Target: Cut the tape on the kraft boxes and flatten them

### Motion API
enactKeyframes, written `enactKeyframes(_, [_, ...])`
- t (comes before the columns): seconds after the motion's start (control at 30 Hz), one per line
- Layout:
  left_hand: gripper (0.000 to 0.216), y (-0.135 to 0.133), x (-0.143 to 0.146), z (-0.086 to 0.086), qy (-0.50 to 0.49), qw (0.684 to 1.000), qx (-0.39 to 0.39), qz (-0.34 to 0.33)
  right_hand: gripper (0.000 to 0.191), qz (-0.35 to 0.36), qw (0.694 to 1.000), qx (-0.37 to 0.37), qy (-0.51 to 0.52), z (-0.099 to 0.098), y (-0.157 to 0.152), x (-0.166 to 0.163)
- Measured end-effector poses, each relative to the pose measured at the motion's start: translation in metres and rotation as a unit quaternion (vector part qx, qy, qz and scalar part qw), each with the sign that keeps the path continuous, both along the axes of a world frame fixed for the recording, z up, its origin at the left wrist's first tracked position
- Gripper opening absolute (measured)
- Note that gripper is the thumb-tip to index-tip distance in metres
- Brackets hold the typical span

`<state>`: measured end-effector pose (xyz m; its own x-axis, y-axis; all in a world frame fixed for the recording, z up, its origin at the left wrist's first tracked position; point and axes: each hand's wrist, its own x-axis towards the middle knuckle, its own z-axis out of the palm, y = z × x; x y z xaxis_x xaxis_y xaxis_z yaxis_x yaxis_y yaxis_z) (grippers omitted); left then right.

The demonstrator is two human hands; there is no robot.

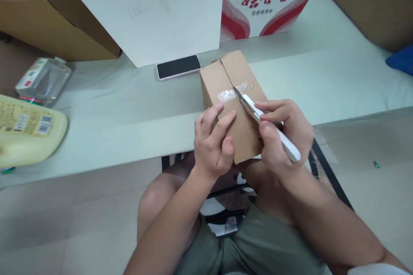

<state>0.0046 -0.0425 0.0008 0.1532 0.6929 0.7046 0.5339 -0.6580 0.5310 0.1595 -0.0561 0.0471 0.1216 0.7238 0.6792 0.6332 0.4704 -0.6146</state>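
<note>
A small brown cardboard box point(226, 77) lies on the pale table point(129, 111), its near end past the table's edge. Clear tape point(237, 91) crosses its top seam. My left hand point(213, 142) presses on the box's near left side with fingers curled over the top. My right hand point(282, 133) grips a white utility knife point(269, 122). The knife's blade tip touches the tape at the seam.
A phone point(178, 67) lies face up just behind the box. A large white box point(151, 8) and a white carton with red print point(267, 0) stand at the back. Brown cartons point(48, 21) sit at the left. A yellow bottle point(26, 131) and a clear package point(43, 79) lie at the left edge.
</note>
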Motion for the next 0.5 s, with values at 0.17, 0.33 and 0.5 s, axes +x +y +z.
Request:
enactKeyframes(0.17, [0.045, -0.0008, 0.0022, -0.0001, -0.013, 1.0, -0.003, -0.005, 0.009, -0.002, 0.999, 0.003, 0.039, -0.0054, -0.002, 0.0024])
enactKeyframes(0.33, [0.044, 0.0012, -0.0012, -0.0011, -0.024, 0.999, -0.009, -0.027, 0.007, 0.021, 0.994, 0.037, 0.098, -0.0068, -0.0044, -0.0003])
enactKeyframes(0.5, [0.043, 0.003, -0.0073, -0.0002, -0.011, 0.999, -0.01, -0.03, 0.011, 0.0, 0.991, 0.081, 0.108, -0.0092, -0.0026, -0.0014])
